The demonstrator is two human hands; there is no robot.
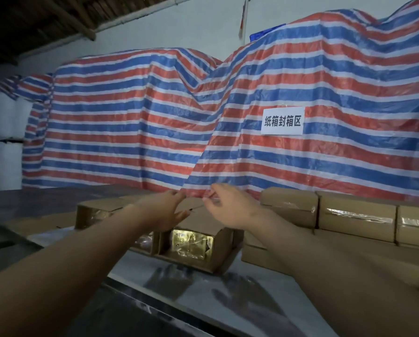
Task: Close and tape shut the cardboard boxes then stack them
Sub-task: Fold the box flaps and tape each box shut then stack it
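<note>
Striped tarpaulin (pixel 130 122) behind dusty table (pixel 203 295)

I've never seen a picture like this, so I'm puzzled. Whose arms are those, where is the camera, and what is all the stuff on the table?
The camera sits on a person's head, so you see their own two arms reaching forward. The left hand and right hand stretch over an open cardboard box on the table. The fingers are spread and seem to hold nothing. Shiny packets show inside the box. To the right stands a stack of taped boxes, already closed. Behind hangs a big red, white and blue striped tarp with a white paper sign stuck on it.
</note>
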